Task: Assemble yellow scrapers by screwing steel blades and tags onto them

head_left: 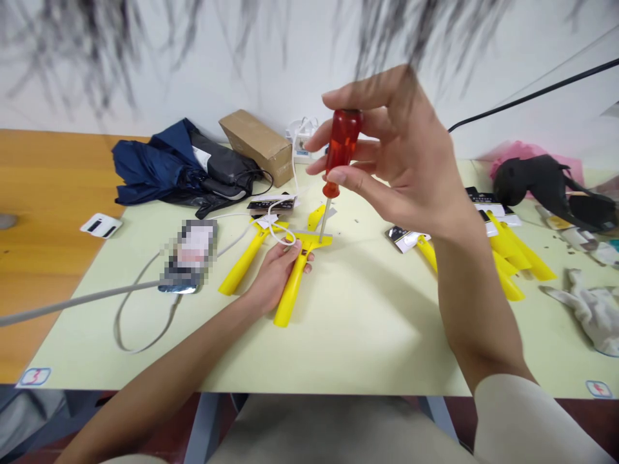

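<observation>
Partly hiding the left hand (pixel 271 278) behind the clasped yellow scraper (pixel 291 291), back from the front edge of the worktop (pixel 358 364). Pinching the red screwdriver (pixel 343 145), hard to make out at its tip, in the raised right hand (pixel 411 158), bent at the wrist.

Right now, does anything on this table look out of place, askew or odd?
One thing: the white cable trails loosely into the work area, its loop overlapping the left hand and the yellow tool it holds. That looks odd there; whether it touches them is unclear.
</observation>
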Demonstrator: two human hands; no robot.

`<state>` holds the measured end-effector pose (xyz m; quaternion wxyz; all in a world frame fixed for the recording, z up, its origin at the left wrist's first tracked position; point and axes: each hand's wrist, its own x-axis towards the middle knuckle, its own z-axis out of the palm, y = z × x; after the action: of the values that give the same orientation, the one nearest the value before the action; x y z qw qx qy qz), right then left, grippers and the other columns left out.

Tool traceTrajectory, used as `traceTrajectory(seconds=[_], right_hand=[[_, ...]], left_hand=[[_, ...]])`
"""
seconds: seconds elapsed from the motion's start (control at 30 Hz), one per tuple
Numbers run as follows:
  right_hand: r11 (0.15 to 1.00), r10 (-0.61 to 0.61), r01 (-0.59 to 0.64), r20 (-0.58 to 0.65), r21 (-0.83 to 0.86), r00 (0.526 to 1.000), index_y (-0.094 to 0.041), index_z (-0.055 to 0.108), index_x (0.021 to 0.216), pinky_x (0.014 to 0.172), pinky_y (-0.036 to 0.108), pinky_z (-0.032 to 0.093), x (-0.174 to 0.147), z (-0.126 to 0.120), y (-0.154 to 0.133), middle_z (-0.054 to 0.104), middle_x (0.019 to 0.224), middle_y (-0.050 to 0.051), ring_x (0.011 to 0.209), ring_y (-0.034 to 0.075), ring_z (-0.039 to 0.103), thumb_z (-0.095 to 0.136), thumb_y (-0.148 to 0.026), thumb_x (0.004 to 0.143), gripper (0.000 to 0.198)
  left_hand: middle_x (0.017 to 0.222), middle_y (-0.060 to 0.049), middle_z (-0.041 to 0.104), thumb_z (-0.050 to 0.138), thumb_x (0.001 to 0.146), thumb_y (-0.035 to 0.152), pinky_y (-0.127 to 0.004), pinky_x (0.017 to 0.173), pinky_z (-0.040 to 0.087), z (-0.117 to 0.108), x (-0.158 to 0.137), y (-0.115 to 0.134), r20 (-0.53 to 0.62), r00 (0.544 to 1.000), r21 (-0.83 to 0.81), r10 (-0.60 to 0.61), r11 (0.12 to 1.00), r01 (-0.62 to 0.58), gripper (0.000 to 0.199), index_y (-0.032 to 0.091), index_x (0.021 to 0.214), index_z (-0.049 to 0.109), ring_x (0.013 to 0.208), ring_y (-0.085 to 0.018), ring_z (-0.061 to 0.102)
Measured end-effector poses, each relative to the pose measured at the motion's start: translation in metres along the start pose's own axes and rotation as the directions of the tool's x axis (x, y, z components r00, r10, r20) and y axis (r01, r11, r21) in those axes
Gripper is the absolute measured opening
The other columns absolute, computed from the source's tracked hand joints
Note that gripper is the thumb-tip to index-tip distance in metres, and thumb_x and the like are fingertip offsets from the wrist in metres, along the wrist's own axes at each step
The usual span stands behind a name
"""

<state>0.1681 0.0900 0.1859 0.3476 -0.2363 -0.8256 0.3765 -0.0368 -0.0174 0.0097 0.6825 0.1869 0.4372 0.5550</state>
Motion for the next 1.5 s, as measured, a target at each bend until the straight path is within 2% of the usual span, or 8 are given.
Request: traceTrajectory(seconds=[0.13,0.3,0.47,0.67,0.87,1.03,1.23,1.5], right_hand=[[0.994,-0.072,0.07,-0.018,-0.081,0.997,-0.043,0.067,0.134,0.1,0.045,0.071,-0.004,0.0,-0.008,0.07,0.135,-0.001,0.111,0.03,0.076,0.087,-0.054,0.094,0.046],[0.959,-0.107,0.122,0.074,-0.256,0.992,-0.045,0.067,0.143,0.113,0.046,0.064,-0.005,0.008,-0.022,0.072,0.131,0.002,0.114,0.031,0.073,0.069,-0.06,0.106,0.04],[0.972,-0.18,0.203,0.177,-0.119,0.968,-0.033,0.055,0.157,0.115,0.039,0.063,-0.007,0.006,-0.022,0.066,0.143,0.0,0.122,0.022,0.073,0.059,-0.026,0.112,0.045],[0.949,-0.232,0.222,-0.02,-0.222,0.973,-0.05,0.075,0.128,0.092,0.032,0.072,-0.005,0.001,-0.006,0.075,0.129,-0.007,0.102,0.025,0.08,0.092,-0.041,0.091,0.042],[0.979,-0.131,0.15,0.142,-0.137,0.981,-0.044,0.057,0.158,0.106,0.041,0.069,-0.007,-0.004,-0.014,0.071,0.144,0.0,0.121,0.028,0.077,0.08,-0.033,0.1,0.063],[0.977,-0.121,0.132,0.075,-0.169,0.99,-0.049,0.073,0.133,0.093,0.043,0.073,-0.009,-0.007,-0.019,0.078,0.103,-0.002,0.102,0.03,0.08,0.087,-0.034,0.094,0.044],[0.949,-0.146,0.178,0.138,-0.26,0.98,-0.042,0.064,0.134,0.094,0.041,0.071,-0.007,-0.006,-0.016,0.065,0.139,0.001,0.104,0.027,0.076,0.08,-0.045,0.101,0.037],[0.933,-0.148,0.159,0.058,-0.324,0.987,-0.044,0.065,0.127,0.089,0.045,0.069,-0.007,-0.003,-0.015,0.069,0.122,0.001,0.094,0.029,0.076,0.087,-0.044,0.095,0.038]], left_hand=[[0.101,-0.004,0.066,0.092,0.089,0.033,-0.026,0.068,0.054,0.001,0.0,0.0,-0.008,1.0,-0.013,0.022,1.0,-0.022,0.035,0.019,0.102,0.063,0.084,-0.015,0.067],[0.104,-0.003,0.066,0.09,0.091,0.032,-0.026,0.068,0.055,0.002,-0.001,-0.001,0.008,0.999,-0.001,0.045,0.999,-0.045,0.033,0.019,0.104,0.063,0.085,-0.015,0.068],[0.101,-0.003,0.065,0.091,0.09,0.029,-0.025,0.066,0.055,0.003,-0.001,0.0,0.016,0.998,-0.016,0.053,0.998,-0.053,0.034,0.019,0.104,0.061,0.084,-0.015,0.068],[0.105,-0.004,0.066,0.089,0.089,0.026,-0.024,0.065,0.054,0.004,-0.002,0.002,0.01,0.999,-0.024,0.05,0.998,-0.05,0.031,0.019,0.104,0.062,0.084,-0.015,0.068],[0.101,-0.003,0.066,0.088,0.09,0.026,-0.025,0.066,0.055,0.002,-0.001,0.0,0.011,0.998,-0.033,0.058,0.998,-0.058,0.03,0.019,0.1,0.06,0.083,-0.015,0.068],[0.103,-0.004,0.066,0.088,0.089,0.023,-0.025,0.067,0.055,0.001,0.0,-0.001,0.013,0.998,-0.044,0.056,0.998,-0.056,0.03,0.018,0.1,0.061,0.084,-0.015,0.068],[0.106,-0.005,0.067,0.085,0.093,0.024,-0.026,0.067,0.054,0.0,0.0,-0.002,0.022,0.998,-0.045,0.066,0.997,-0.065,0.027,0.019,0.105,0.061,0.084,-0.015,0.067],[0.107,-0.005,0.068,0.086,0.094,0.028,-0.025,0.065,0.052,0.002,0.0,-0.001,0.051,0.996,-0.045,0.069,0.997,-0.066,0.031,0.019,0.105,0.058,0.084,-0.015,0.068]])
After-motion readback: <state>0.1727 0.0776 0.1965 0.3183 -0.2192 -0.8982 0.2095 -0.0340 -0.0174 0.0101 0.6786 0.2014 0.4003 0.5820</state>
